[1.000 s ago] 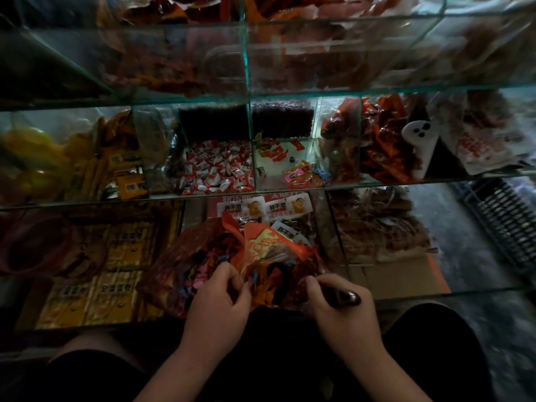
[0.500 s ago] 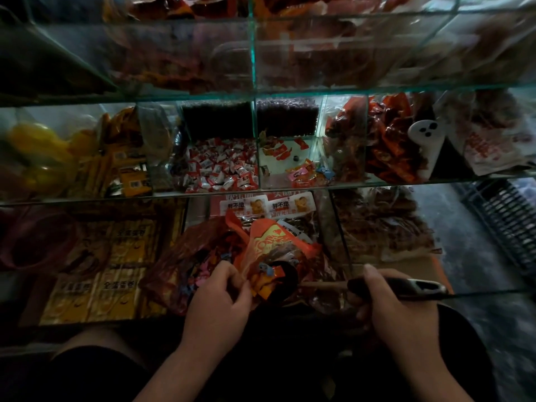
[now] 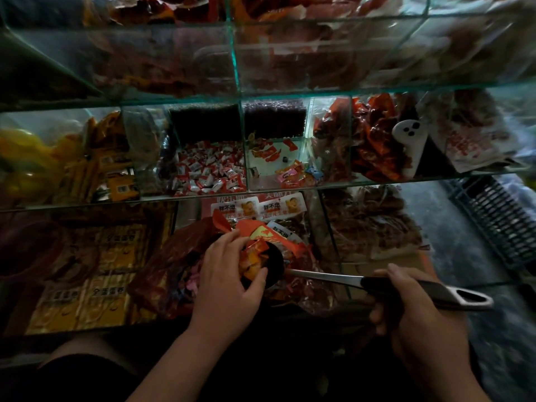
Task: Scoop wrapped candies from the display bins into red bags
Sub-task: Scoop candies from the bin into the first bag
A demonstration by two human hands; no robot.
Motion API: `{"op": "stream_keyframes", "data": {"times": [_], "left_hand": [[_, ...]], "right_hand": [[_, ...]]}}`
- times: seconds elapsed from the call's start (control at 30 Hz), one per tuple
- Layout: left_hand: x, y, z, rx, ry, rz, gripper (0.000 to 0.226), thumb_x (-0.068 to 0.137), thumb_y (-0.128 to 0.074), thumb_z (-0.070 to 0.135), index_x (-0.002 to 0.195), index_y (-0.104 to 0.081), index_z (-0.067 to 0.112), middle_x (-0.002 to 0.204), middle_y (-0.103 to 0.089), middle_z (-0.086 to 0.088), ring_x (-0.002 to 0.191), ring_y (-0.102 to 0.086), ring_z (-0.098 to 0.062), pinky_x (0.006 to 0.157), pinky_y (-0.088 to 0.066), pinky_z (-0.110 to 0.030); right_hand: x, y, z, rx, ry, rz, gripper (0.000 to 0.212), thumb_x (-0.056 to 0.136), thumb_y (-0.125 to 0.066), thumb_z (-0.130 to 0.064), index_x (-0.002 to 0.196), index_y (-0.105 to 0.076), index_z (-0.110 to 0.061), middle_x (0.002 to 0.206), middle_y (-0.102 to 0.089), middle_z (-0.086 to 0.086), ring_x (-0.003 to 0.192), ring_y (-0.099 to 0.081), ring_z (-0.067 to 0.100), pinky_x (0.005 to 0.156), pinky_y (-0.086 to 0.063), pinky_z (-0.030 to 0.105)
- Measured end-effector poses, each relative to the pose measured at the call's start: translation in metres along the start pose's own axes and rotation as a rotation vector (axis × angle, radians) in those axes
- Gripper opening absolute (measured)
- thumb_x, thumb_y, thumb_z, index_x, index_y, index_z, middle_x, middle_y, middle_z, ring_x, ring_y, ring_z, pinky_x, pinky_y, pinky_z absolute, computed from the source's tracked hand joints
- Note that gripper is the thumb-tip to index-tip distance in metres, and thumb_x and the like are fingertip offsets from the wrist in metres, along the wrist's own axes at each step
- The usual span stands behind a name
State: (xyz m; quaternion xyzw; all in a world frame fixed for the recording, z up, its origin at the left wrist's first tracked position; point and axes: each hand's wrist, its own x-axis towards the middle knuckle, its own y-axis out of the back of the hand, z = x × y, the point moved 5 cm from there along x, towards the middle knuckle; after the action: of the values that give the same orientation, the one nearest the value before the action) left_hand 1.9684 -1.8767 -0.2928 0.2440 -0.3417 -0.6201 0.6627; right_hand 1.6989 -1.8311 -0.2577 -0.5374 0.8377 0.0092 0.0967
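Observation:
My right hand (image 3: 417, 323) grips the black handle of a scoop (image 3: 324, 275) whose dark bowl holds several orange wrapped candies (image 3: 252, 256). Over that bowl my left hand (image 3: 229, 280) curls, fingers and thumb cupping the candies. Just left of the scoop lies a translucent red bag (image 3: 171, 274) with wrapped candies inside it. A second red and orange bag (image 3: 269, 236) bunches up behind the scoop. Red-and-white wrapped candies (image 3: 208, 172) fill a glass bin on the middle shelf.
Glass display bins (image 3: 237, 68) rise in tiers ahead. A bin (image 3: 278, 169) beside the red-and-white candies holds few sweets. Yellow packets (image 3: 87, 280) lie at lower left, brown snack bags (image 3: 368, 227) at lower right. A dark crate (image 3: 493, 216) stands on the floor at right.
The scoop has come out of the bag and swung right, its handle now level. My left hand has moved from the bag's edge onto the candies in the scoop bowl.

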Motion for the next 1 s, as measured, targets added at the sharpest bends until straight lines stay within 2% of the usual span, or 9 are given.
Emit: {"op": "stream_keyframes", "data": {"times": [0.13,0.27,0.5,0.63,0.7,0.77,0.87,0.93,1.0], "left_hand": [[0.003,-0.005,0.009,-0.003,-0.023,-0.077,0.063,0.099,-0.050,0.056,0.154,-0.036,0.029,0.159,-0.027,0.019,0.150,-0.016,-0.003,0.124,-0.017,-0.034],[0.008,0.001,0.026,-0.054,-0.066,-0.047,0.062,0.100,-0.037,0.058,0.157,-0.032,0.034,0.162,-0.024,0.023,0.151,-0.011,0.004,0.124,-0.015,-0.032],[0.084,0.017,0.055,-0.079,-0.143,0.037,0.061,0.101,-0.045,0.045,0.157,-0.034,0.026,0.163,-0.030,0.011,0.149,-0.016,-0.003,0.118,-0.011,-0.026],[0.140,0.013,0.064,-0.144,-0.100,0.009,0.063,0.105,-0.046,0.048,0.159,-0.028,0.023,0.165,-0.027,0.004,0.151,-0.021,-0.012,0.124,-0.018,-0.035],[0.149,0.010,0.059,-0.194,-0.057,0.022,0.065,0.103,-0.050,0.049,0.159,-0.027,0.024,0.165,-0.027,0.003,0.150,-0.024,-0.013,0.122,-0.023,-0.036],[0.143,0.011,0.053,-0.217,-0.039,0.075,0.062,0.100,-0.057,0.043,0.155,-0.032,0.029,0.159,-0.034,0.006,0.142,-0.032,-0.009,0.113,-0.029,-0.030],[0.120,0.018,0.042,-0.236,-0.028,0.158,0.048,0.096,-0.062,0.036,0.141,-0.045,0.033,0.135,-0.045,0.017,0.119,-0.041,0.004,0.097,-0.034,-0.020],[0.102,0.027,0.036,-0.259,-0.016,0.193,0.038,0.096,-0.063,0.034,0.132,-0.050,0.036,0.124,-0.045,0.023,0.108,-0.044,0.011,0.089,-0.035,-0.012],[0.085,0.036,0.032,-0.274,-0.012,0.213,0.032,0.095,-0.063,0.030,0.124,-0.053,0.038,0.119,-0.047,0.025,0.110,-0.047,0.009,0.091,-0.037,-0.013]], "right_hand": [[-0.005,0.005,-0.021,0.074,-0.017,-0.019,0.023,0.081,-0.066,-0.039,0.070,-0.075,-0.020,0.053,-0.063,0.019,0.030,-0.048,0.020,0.032,-0.035,0.018],[-0.008,0.008,-0.045,0.065,-0.029,0.000,0.042,0.101,-0.047,-0.022,0.065,-0.070,-0.017,0.044,-0.058,0.014,0.023,-0.042,0.016,0.026,-0.030,0.016],[0.017,-0.015,-0.079,0.192,0.000,0.020,0.036,0.106,-0.038,-0.030,0.082,-0.059,-0.013,0.047,-0.059,0.005,0.033,-0.048,0.011,0.033,-0.036,0.016],[0.054,-0.043,-0.084,0.213,-0.030,0.029,0.038,0.108,-0.040,-0.038,0.083,-0.062,-0.017,0.053,-0.065,0.002,0.038,-0.058,0.008,0.039,-0.049,0.019],[0.065,-0.057,-0.083,0.036,0.115,0.024,0.031,0.103,-0.051,-0.044,0.087,-0.070,-0.026,0.070,-0.073,0.002,0.057,-0.072,0.009,0.053,-0.058,0.025],[0.065,-0.073,-0.085,-0.197,0.419,-0.055,0.012,0.097,-0.065,-0.038,0.098,-0.076,-0.031,0.087,-0.078,-0.002,0.080,-0.077,0.011,0.067,-0.061,0.026],[0.068,-0.094,-0.080,-0.591,0.785,-0.256,0.020,0.094,-0.071,-0.023,0.110,-0.076,-0.013,0.104,-0.072,0.001,0.095,-0.069,0.012,0.084,-0.057,0.027],[0.072,-0.098,-0.074,-0.736,0.812,-0.361,0.027,0.096,-0.067,-0.028,0.116,-0.074,-0.012,0.110,-0.066,0.003,0.099,-0.065,0.013,0.086,-0.056,0.029],[0.069,-0.089,-0.074,-0.767,0.852,-0.335,0.027,0.098,-0.065,-0.030,0.119,-0.072,-0.014,0.111,-0.064,0.002,0.100,-0.064,0.012,0.086,-0.055,0.028]]}}
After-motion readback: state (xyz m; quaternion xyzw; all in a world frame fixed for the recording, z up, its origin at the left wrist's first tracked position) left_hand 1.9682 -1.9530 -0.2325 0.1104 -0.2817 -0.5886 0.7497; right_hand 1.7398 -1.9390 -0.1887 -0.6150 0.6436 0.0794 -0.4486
